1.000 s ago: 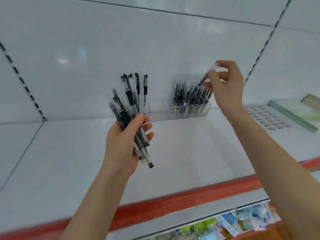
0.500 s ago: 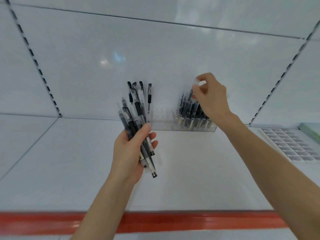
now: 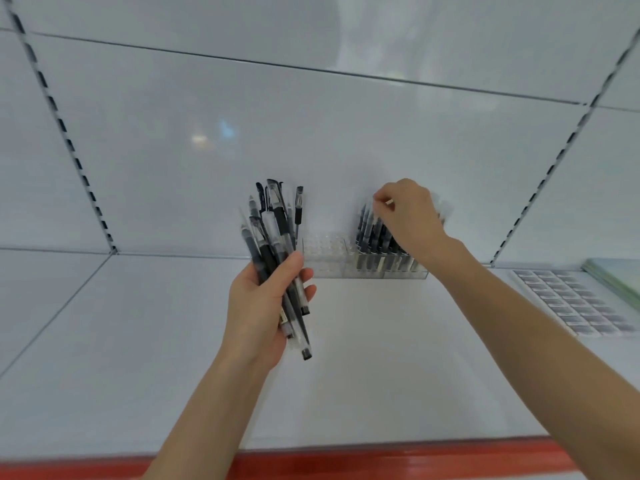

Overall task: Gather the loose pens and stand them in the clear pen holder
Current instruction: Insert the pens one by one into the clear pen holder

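My left hand (image 3: pixel 261 310) grips a bundle of several black-and-clear pens (image 3: pixel 273 244), fanned upward above the shelf. The clear pen holder (image 3: pixel 325 258) stands at the back of the white shelf against the wall; its left cells hold nothing, its right cells hold several upright pens (image 3: pixel 372 237). My right hand (image 3: pixel 408 216) hovers over those standing pens, thumb and forefinger pinched on the top of one pen at the left of the group. The hand hides the pens behind it.
A white shelf (image 3: pixel 381 375) with a red front edge (image 3: pixel 346 460) lies below. At the right sit a white gridded tray (image 3: pixel 571 299) and a green flat item (image 3: pixel 616 275). Slotted uprights run up the back wall.
My right hand has come down and left from mid-air onto the standing pens, lowering the pen it carried into the holder. The view shifted leftward. My left hand keeps its bundle.
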Demonstrator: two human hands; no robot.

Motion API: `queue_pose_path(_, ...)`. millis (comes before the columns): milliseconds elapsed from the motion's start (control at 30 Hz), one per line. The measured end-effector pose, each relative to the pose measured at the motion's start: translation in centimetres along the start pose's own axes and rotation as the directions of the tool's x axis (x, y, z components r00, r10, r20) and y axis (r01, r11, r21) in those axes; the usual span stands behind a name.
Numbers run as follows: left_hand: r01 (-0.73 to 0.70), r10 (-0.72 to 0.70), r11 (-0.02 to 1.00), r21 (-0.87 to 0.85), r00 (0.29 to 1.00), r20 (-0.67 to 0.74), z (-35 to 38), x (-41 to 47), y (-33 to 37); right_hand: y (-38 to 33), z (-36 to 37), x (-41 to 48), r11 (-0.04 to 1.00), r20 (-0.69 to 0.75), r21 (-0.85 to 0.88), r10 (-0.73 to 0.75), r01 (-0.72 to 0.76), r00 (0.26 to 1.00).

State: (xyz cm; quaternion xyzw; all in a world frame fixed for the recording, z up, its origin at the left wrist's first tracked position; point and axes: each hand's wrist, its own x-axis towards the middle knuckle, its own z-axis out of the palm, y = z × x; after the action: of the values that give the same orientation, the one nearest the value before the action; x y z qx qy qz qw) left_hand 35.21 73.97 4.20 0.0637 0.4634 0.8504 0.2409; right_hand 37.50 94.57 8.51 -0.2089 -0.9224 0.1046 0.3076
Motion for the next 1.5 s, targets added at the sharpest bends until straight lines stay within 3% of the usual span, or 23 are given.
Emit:
queue_pose_path(167, -0.014, 0.013, 1.0, 0.018, 0.998, 0.056, 0.2, 0.3, 0.2, 0.2, 0.1, -0.3, 0.999, 0.061, -0.053, -0.006, 0.01, 0.998)
queue_pose_path(233, -0.011, 0.008, 0.999, 0.036, 0.997, 0.081, 0.1, 0.4, 0.2, -0.5, -0.5, -0.9, 0.998, -0.016, 0.055, 0.028, -0.028, 0.999)
queue_pose_path(267, -0.009, 0.004, 0.999, 0.042, 0.995, 0.097, 0.1, 0.4, 0.1, -1.2, -0.9, -1.5, 0.98, -0.055, 0.192, 0.071, -0.059, 0.996)
queue_pose_path(333, -0.001, -0.006, 0.999, 0.051, 0.992, 0.128, 0.2, 0.5, -0.1, -3.0, -1.6, -2.7, 0.846, 0.033, 0.516, 0.132, -0.13, 0.991)
queue_pose_path(400, 0.003, -0.014, 0.997, 0.072, 0.988, 0.154, 0.3, 0.5, -0.3, -4.5, -1.9, -3.5, 0.701, 0.247, 0.676, 0.073, -0.226, 0.966)
queue_pose_path(500, 0.011, -0.025, 0.997, 0.081, 0.984, 0.175, 0.5, 0.6, -0.4, -5.4, -1.6, -3.6, 0.62, 0.33, 0.745, -0.023, -0.246, 0.944)
queue_pose_path(700, -0.001, -0.009, 0.998, 0.07, 0.991, 0.135, -0.6, 1.1, 0.0, -4.5, -2.0, -1.9, 0.499, 0.267, 0.819, 0.102, -0.282, 0.958)
queue_pose_path(867, -0.017, 0.014, 0.992, 0.123, 1.0, 0.025, -1.5, 1.3, 0.1, -3.1, -2.2, 0.5, 0.693, -0.008, 0.712, 0.169, -0.113, 0.986)
queue_pose_path(1000, -0.034, 0.035, 0.991, 0.126, 0.999, 0.0, -1.7, 1.3, 0.1, -1.6, -1.5, 2.4, 0.846, -0.106, 0.532, 0.119, -0.045, 0.987)
queue_pose_path(1167, -0.05, 0.051, 0.992, 0.119, 0.999, -0.006, -2.1, 1.3, 0.1, -0.6, -0.3, 3.8, 0.934, -0.067, 0.358, 0.016, 0.009, 0.998)
queue_pose_path(1500, -0.053, 0.055, 0.992, 0.116, 0.998, -0.008, -2.1, 1.0, 0.2, -0.8, -0.3, 5.0, 0.942, 0.013, 0.33, -0.073, 0.064, 0.997)
